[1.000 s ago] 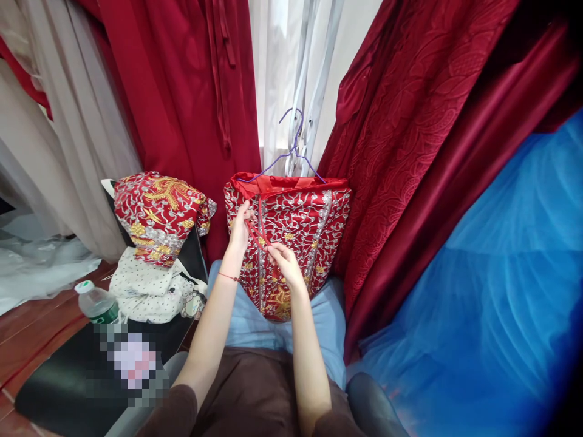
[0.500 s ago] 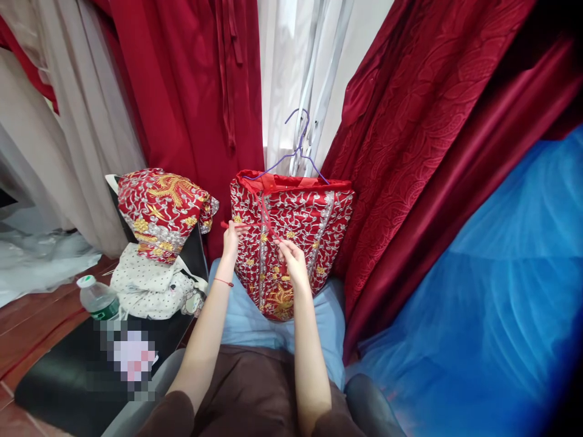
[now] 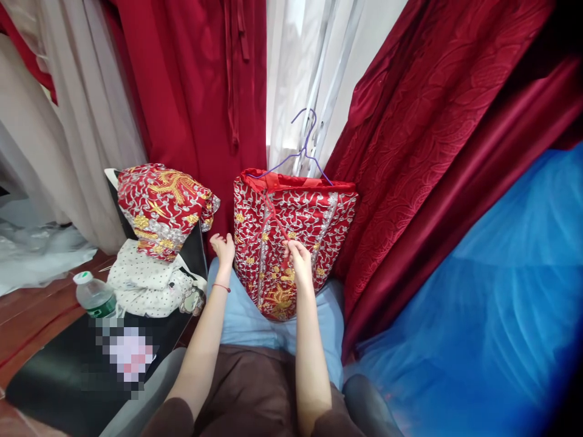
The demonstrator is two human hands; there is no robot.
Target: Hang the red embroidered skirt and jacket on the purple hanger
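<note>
A red skirt-like garment (image 3: pixel 314 212) with silver and gold embroidery leans across my lap, its top edge on a purple wire hanger (image 3: pixel 304 143). A thin red tie string (image 3: pixel 277 222) runs down from its upper left over the front. Its lower part is pinched in the fingers of my right hand (image 3: pixel 300 260), in front of the garment's middle. My left hand (image 3: pixel 223 247) is just off the garment's left edge, fingers apart, with nothing in them.
On my left a black chair (image 3: pixel 59 370) carries a dotted white cloth bag (image 3: pixel 141 279), a water bottle (image 3: pixel 95 297) and a blurred-out item. A second embroidered red garment (image 3: pixel 164 206) drapes over its back. Red gowns (image 3: pixel 195 79) hang ahead; a blue tulle dress (image 3: pixel 483 303) fills the right.
My left hand has let go of the string and moved left and down, its fingers spreading. My right hand has shifted slightly right, still pinching the string.
</note>
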